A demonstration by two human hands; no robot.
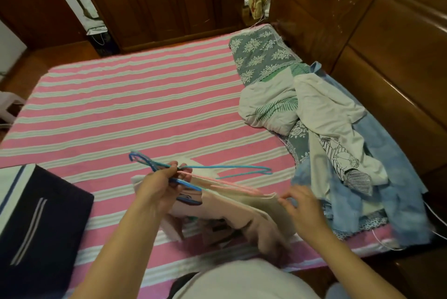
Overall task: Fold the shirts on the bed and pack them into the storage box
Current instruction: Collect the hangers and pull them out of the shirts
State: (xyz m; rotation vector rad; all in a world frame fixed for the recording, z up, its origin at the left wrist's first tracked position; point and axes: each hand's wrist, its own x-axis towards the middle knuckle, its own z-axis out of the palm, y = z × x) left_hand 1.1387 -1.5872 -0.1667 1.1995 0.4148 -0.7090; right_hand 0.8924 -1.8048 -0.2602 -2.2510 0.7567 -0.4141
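No writing can be read anywhere. The left hand (159, 187) grips a bunch of hangers (193, 170), their long axis running left to right. The right hand (302, 206) pinches the pale shirt's (239, 211) edge above the near bed (121, 95). The dark storage box (36, 221) sits near left; the clothes pile (338, 134) lies right.

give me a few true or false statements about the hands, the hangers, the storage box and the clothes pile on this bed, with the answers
1. The left hand grips a bunch of wire hangers. True.
2. The dark storage box sits to the person's right. False: it is on the left.
3. The clothes pile lies on the right by the headboard. True.
4. The right hand holds a hanger. False: its fingers touch the pale pink shirt.
5. The bed sheet is plain blue. False: pink and white stripes.
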